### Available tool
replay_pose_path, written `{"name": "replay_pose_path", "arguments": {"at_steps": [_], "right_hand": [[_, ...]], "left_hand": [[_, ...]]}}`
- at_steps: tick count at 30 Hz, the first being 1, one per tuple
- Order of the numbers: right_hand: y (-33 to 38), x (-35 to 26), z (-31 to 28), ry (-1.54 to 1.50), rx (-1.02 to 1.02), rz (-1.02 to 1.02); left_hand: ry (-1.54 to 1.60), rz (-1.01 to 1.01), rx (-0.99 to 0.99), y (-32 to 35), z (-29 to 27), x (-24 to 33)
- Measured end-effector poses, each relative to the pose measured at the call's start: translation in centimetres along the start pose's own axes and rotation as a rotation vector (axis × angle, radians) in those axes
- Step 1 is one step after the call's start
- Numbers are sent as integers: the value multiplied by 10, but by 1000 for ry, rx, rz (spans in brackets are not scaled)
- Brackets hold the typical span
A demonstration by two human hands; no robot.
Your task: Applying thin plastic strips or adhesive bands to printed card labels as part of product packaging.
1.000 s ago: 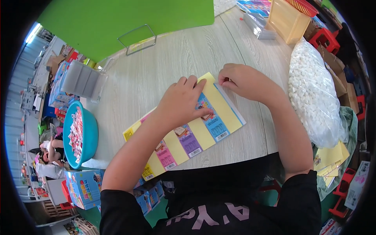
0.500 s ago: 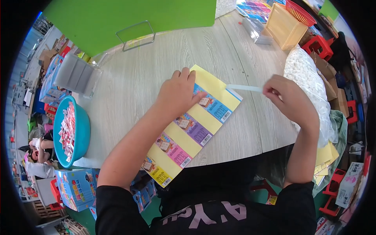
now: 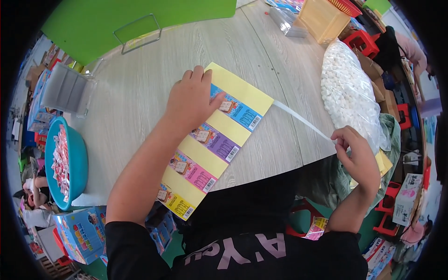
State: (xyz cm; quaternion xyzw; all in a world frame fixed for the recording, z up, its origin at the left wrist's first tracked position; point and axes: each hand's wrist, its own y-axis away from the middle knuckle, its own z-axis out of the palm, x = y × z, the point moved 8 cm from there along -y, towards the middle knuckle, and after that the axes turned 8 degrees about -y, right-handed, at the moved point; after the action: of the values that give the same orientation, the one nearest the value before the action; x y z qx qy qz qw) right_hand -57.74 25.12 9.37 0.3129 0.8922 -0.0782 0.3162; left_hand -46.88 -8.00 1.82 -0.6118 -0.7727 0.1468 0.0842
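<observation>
A yellow card sheet lies slanted on the table, its near end over the front edge. Blue, purple, pink and yellow printed panels run across it. My left hand rests flat on the sheet's upper left side, thumb spread over the blue panel. From the sheet's right corner a thin white strip stretches slantwise to my right hand. The fingers of that hand are closed on the strip's far end, just past the table's front edge.
A teal basin of small wrapped packets stands at the left, near clear plastic trays. A large bag of white pieces leans at the right. At the back are a green panel with a wire stand and a cream plastic bin.
My right hand has moved down and to the right, drawing out a longer stretch of the white strip. The view has shifted; my left hand still rests on the card sheet.
</observation>
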Motion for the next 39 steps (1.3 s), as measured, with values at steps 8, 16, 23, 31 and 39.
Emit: {"name": "replay_pose_path", "arguments": {"at_steps": [8,16,23,31,39], "right_hand": [[11,9,9,-60,-2,22],[-1,25,10,-48,3,114],[-14,36,-12,-36,52,155],[-26,66,-59,-104,258,227],[-80,-5,-24,-38,178,40]], "left_hand": [[20,-5,26,3,0,-2],[431,-97,64,3,2,-27],[888,-195,-90,1,10,-57],[518,-62,72,5,0,-48],[307,-86,26,3,9,-58]]}}
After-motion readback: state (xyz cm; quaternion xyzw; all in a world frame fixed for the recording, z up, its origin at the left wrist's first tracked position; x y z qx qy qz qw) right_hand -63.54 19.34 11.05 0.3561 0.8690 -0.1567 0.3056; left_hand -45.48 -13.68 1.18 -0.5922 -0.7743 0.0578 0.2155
